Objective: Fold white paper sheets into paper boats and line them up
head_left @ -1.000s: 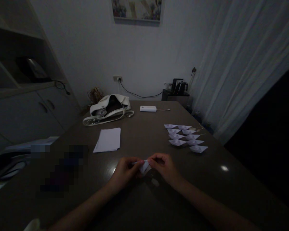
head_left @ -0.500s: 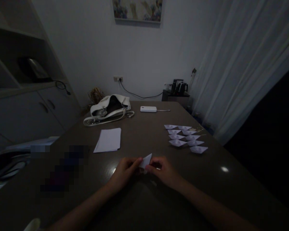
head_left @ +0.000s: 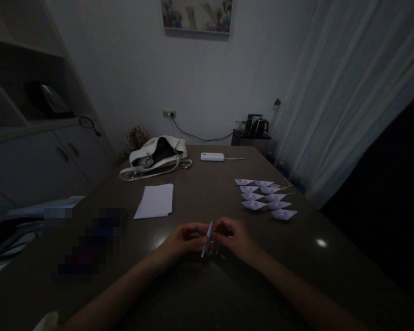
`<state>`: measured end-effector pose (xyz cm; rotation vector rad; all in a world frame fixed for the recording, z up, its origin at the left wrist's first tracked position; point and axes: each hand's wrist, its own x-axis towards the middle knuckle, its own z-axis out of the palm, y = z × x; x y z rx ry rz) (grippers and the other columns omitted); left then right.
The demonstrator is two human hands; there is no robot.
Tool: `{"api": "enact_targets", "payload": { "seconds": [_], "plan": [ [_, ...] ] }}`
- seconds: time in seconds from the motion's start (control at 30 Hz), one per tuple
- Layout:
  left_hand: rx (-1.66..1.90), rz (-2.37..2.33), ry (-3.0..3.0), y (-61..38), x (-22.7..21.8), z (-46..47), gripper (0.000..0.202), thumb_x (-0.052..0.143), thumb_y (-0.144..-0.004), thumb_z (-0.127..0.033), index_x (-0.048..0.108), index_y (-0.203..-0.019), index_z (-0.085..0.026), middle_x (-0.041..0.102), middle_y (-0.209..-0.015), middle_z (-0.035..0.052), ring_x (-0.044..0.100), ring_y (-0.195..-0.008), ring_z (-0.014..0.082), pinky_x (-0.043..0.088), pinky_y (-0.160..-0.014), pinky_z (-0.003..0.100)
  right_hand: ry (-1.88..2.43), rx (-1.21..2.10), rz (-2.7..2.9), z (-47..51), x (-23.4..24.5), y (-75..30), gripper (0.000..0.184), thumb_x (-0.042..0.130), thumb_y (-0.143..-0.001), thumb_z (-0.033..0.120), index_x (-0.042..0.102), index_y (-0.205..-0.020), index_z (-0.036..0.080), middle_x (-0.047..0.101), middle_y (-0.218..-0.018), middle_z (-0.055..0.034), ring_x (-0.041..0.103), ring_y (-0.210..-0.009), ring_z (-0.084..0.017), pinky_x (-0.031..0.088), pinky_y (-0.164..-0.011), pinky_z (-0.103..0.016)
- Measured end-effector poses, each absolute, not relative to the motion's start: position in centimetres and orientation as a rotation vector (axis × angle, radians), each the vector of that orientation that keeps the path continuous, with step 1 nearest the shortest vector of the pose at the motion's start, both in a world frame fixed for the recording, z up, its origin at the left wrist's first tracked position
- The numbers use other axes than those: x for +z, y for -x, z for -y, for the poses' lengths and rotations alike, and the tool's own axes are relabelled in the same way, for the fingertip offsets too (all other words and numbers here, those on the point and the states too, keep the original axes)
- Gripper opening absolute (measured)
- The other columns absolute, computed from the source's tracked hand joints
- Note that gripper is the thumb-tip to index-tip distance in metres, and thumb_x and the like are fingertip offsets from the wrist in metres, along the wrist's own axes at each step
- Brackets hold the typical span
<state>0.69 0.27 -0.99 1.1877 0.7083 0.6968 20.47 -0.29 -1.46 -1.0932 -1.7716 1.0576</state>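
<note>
Both my hands meet low over the dark table, and between them I've got a small folded paper piece, seen edge-on, standing nearly upright. My left hand pinches it from one side, my right hand from the other, fingers curled tight on it. Off to the right lie the finished paper boats in two rows; a stack of white sheets sits ahead left, a white handbag beyond.

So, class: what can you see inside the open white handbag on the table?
The white handbag lies open on the table, but its inside shows only as a dark hollow. Its contents cannot be made out; the room is too dim and the bag's rim covers them.
</note>
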Motion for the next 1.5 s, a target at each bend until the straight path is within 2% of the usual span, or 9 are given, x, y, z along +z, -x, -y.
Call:
{"api": "enact_targets", "payload": {
  "seconds": [0.2, 0.43, 0.63, 0.77, 0.93, 1.03, 1.13, 1.33, 1.5],
  "plan": [
    [0.841, -0.851, -1.405, -1.3, -1.2, -0.2, 0.029, 0.075, -0.071, -0.027, 0.063, -0.095, -0.015, 0.067, -0.094, 0.0057, 0.066, -0.083, 0.0198, 0.051, -0.075, 0.03, 1.017, 1.122, 1.679, 0.9, -2.0, -19.7, 0.018, 0.065, -0.08, 0.03, 0.062, -0.093, 0.017, 0.07, -0.088, -0.0053, 0.066, -0.081, -0.016, 0.051, -0.073, -0.028],
    [0.847, -0.861, -1.44, -1.5, -0.7, 0.3, 0.03, 0.07, -0.075, -0.028, 0.06, -0.1, -0.015, 0.067, -0.099, 0.0079, 0.067, -0.087, 0.0212, 0.052, -0.076, 0.032, 1.074, 1.025, 1.715, 0.9, -1.6, -19.7, 0.019, 0.065, -0.08, 0.031, 0.066, -0.093, 0.017, 0.072, -0.089, -0.0065, 0.068, -0.082, -0.019, 0.052, -0.075, -0.031],
    [0.924, -0.867, -1.572, -1.8, -1.2, 0.7, 0.022, 0.063, -0.081, -0.026, 0.059, -0.099, -0.016, 0.063, -0.102, 0.007, 0.066, -0.086, 0.0193, 0.053, -0.077, 0.03, 1.174, 0.723, 1.831, 1.8, -1.5, -19.0, 0.018, 0.058, -0.078, 0.016, 0.063, -0.094, 0.019, 0.069, -0.081, -0.0033, 0.066, -0.07, -0.016, 0.049, -0.063, -0.025],
    [1.006, -0.918, -1.666, -2.1, -0.8, 1.3, 0.017, 0.056, -0.082, -0.024, 0.06, -0.097, -0.018, 0.056, -0.105, 0.0066, 0.066, -0.08, 0.017, 0.053, -0.068, 0.026, 1.207, 0.795, 1.719, 1.7, -1.9, -18.7, 0.019, 0.059, -0.073, 0.013, 0.059, -0.091, 0.02, 0.068, -0.076, -0.0012, 0.065, -0.066, -0.015, 0.047, -0.058, -0.023],
    [1.054, -0.921, -1.423, -2.2, -1.0, 0.8, 0.014, 0.055, -0.077, -0.022, 0.059, -0.088, -0.017, 0.06, -0.101, 0.0054, 0.066, -0.076, 0.0163, 0.054, -0.075, 0.032, 1.109, 0.891, 1.589, 1.2, -2.1, -18.9, 0.01, 0.059, -0.075, 0.015, 0.063, -0.084, 0.019, 0.069, -0.074, -0.0013, 0.066, -0.067, -0.016, 0.047, -0.057, -0.022],
    [0.958, -0.888, -1.116, -2.3, -1.6, 0.5, 0.024, 0.058, -0.078, -0.037, 0.056, -0.093, -0.017, 0.065, -0.087, 0.0039, 0.067, -0.066, 0.0167, 0.055, -0.069, 0.033, 1.095, 0.816, 1.633, 1.3, -2.2, -19.2, 0.014, 0.058, -0.074, 0.012, 0.067, -0.081, 0.019, 0.07, -0.074, -0.002, 0.066, -0.066, -0.016, 0.048, -0.059, -0.024],
    [0.805, -0.853, -0.992, -2.6, -1.8, 0.7, 0.042, 0.068, -0.071, -0.048, 0.058, -0.093, -0.014, 0.068, -0.083, 0.0063, 0.068, -0.064, 0.0178, 0.055, -0.066, 0.031, 1.079, 0.703, 1.694, 1.6, -2.2, -19.2, 0.021, 0.052, -0.07, 0.005, 0.066, -0.075, 0.02, 0.07, -0.072, -0.0021, 0.065, -0.065, -0.017, 0.049, -0.06, -0.025],
    [0.732, -0.868, -1.025, -2.6, -1.3, 0.9, 0.047, 0.079, -0.061, -0.048, 0.066, -0.084, -0.009, 0.071, -0.079, 0.0078, 0.069, -0.073, 0.0203, 0.054, -0.075, 0.031, 0.949, 0.707, 1.734, 1.9, -1.6, -19.0, 0.022, 0.051, -0.066, 0.002, 0.062, -0.069, 0.021, 0.066, -0.087, -0.0038, 0.063, -0.08, -0.017, 0.051, -0.068, -0.027],
    [0.801, -0.915, -1.015, -2.1, -1.4, 0.2, 0.046, 0.083, -0.054, -0.045, 0.066, -0.079, -0.01, 0.071, -0.072, 0.005, 0.068, -0.069, 0.018, 0.053, -0.071, 0.028, 0.947, 1.016, 1.63, 1.3, -1.7, -19.3, 0.019, 0.055, -0.074, 0.011, 0.064, -0.088, 0.021, 0.061, -0.093, -0.0034, 0.061, -0.087, -0.016, 0.052, -0.074, -0.027]
  ]
}}
